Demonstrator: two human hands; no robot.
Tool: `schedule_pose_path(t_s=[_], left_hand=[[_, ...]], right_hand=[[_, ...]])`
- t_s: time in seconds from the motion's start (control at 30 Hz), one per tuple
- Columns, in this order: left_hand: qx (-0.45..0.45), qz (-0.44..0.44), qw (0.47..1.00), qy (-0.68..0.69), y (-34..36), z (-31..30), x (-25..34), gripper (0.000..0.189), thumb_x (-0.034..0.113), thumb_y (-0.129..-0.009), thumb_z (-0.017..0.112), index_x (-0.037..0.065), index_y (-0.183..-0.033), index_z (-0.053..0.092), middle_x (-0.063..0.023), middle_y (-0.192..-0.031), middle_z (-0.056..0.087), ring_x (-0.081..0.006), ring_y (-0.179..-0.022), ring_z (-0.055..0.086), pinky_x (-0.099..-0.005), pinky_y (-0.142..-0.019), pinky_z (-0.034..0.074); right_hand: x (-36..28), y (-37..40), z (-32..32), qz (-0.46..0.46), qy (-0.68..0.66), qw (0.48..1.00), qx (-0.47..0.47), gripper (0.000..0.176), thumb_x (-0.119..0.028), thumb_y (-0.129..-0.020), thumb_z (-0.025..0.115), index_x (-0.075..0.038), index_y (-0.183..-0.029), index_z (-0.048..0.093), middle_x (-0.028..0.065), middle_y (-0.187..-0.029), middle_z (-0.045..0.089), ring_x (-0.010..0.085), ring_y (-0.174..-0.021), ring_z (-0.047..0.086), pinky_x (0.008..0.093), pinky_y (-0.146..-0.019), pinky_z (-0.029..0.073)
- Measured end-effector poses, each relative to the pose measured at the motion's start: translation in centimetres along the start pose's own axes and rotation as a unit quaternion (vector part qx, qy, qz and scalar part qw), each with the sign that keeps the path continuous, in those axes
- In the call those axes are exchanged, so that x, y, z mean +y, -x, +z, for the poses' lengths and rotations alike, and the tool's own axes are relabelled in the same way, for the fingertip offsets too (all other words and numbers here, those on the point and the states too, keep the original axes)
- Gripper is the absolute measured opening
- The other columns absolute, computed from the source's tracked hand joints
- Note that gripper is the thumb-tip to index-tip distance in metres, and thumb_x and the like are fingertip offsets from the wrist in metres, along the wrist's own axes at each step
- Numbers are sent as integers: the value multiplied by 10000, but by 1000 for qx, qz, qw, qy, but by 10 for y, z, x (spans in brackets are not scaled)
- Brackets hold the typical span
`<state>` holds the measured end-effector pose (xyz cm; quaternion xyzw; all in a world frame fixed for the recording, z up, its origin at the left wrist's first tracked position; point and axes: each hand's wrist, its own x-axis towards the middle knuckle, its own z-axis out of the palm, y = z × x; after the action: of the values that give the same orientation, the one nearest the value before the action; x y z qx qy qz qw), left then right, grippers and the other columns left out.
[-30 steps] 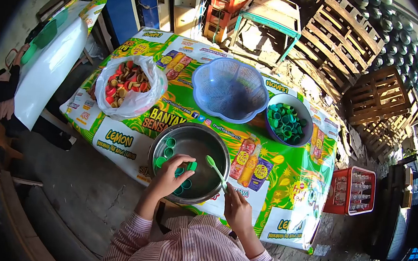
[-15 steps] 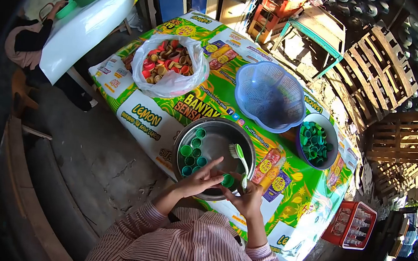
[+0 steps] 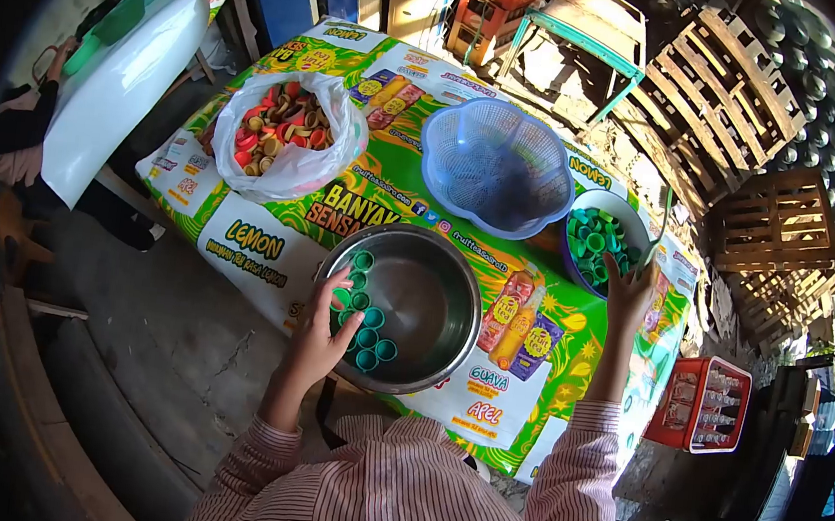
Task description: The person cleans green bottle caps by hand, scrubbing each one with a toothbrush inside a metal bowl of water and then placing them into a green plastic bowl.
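My left hand (image 3: 318,334) is over the left rim of a metal bowl (image 3: 437,318), thumb and fingers apart beside a cluster of green bottle caps (image 3: 367,338) on the bowl's bottom. No cap is clearly gripped in it. My right hand (image 3: 629,291) reaches to a purple bowl (image 3: 577,273) heaped with green bottle caps (image 3: 598,240). Its fingertips are at the near edge of the heap; whether they pinch a cap I cannot make out. A slim scrubbing brush (image 3: 666,206), partly hidden and hard to see, sticks up from the right hand.
A blue-purple plastic basket (image 3: 497,163) stands behind the metal bowl. At the left lies a plastic bag (image 3: 289,183) of red and brown caps. Right of the table is a red crate (image 3: 695,403) of bottles. Another person's hand (image 3: 60,60) shows at a far-left table.
My right hand has swung from the metal bowl to the purple bowl, taking the brush along. The cap it held now sits among the clustered caps. My left hand has moved to the left rim.
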<state>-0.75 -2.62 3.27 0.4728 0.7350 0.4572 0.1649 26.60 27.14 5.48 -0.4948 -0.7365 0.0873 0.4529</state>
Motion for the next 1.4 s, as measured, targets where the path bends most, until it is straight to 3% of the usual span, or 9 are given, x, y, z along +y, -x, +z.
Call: schedule_pose_path(t_s=[0.17,0.3,0.37,0.4,0.43,0.5,0.7,0.83,1.4], left_hand=[[-21,20,993,-111,-7,-29,-18,471,95,-804,596,63,-1238,418,-97,-1029,542,-220,-791,508,-313,-779,418],[86,15,995,-47,-30,-45,12,789,72,-807,576,105,-1412,71,-105,-1238,451,-155,-806,473,-283,-747,418],[55,25,998,-8,-34,-44,26,734,74,-801,578,101,-1400,154,-109,-1235,450,-161,-814,475,-289,-763,416],[-11,54,996,-64,-33,-40,19,590,60,-785,579,76,-1320,332,-103,-1177,487,-198,-834,497,-311,-767,423],[-63,115,983,-127,-29,-34,14,444,89,-753,610,62,-1176,476,-81,-1092,525,-238,-891,498,-347,-806,414],[-140,91,966,-198,-10,-15,20,408,168,-703,671,72,-1075,532,-55,-1021,545,-257,-943,481,-382,-851,390],[-157,117,946,-260,15,26,7,392,255,-561,764,113,-877,580,-43,-915,513,-219,-931,459,-353,-813,368],[-168,120,935,-287,13,31,-4,367,247,-547,768,133,-841,580,-8,-855,519,-203,-917,459,-351,-795,362],[-164,190,931,-266,-23,62,-16,473,120,-617,705,137,-1070,571,-4,-940,591,-197,-940,496,-343,-810,363]], right_hand=[[-37,74,-28,67,-68,994,-56,616,-96,-767,671,-37,-1310,386,-50,-518,284,44,-473,237,215,-443,197],[-65,74,-80,69,-65,993,65,699,-113,-817,624,-37,-1380,217,-37,-570,381,27,-515,297,205,-473,223],[3,61,-120,-9,-140,956,259,597,-117,-832,609,-24,-1334,299,0,-653,453,34,-521,338,206,-432,263],[-62,51,-133,195,-155,892,377,495,-128,-848,587,-5,-1274,365,-6,-627,416,37,-484,324,186,-405,247],[-42,50,-153,104,-195,888,403,442,-147,-863,561,3,-1239,385,-27,-551,340,36,-437,284,174,-398,215],[-19,56,-171,147,-260,866,401,435,-160,-871,541,1,-1243,383,-39,-515,284,31,-409,249,179,-388,170],[-71,108,-94,273,-321,899,116,446,-95,-871,523,-102,-1295,388,-71,-598,268,1,-444,229,177,-382,138],[-110,144,-69,249,-369,895,-32,423,-23,-861,499,-13,-1266,378,-58,-577,309,-3,-431,241,177,-379,168],[-133,165,-73,265,-409,870,-79,438,-3,-836,532,18,-1250,391,-44,-600,352,-2,-444,276,162,-395,207]])
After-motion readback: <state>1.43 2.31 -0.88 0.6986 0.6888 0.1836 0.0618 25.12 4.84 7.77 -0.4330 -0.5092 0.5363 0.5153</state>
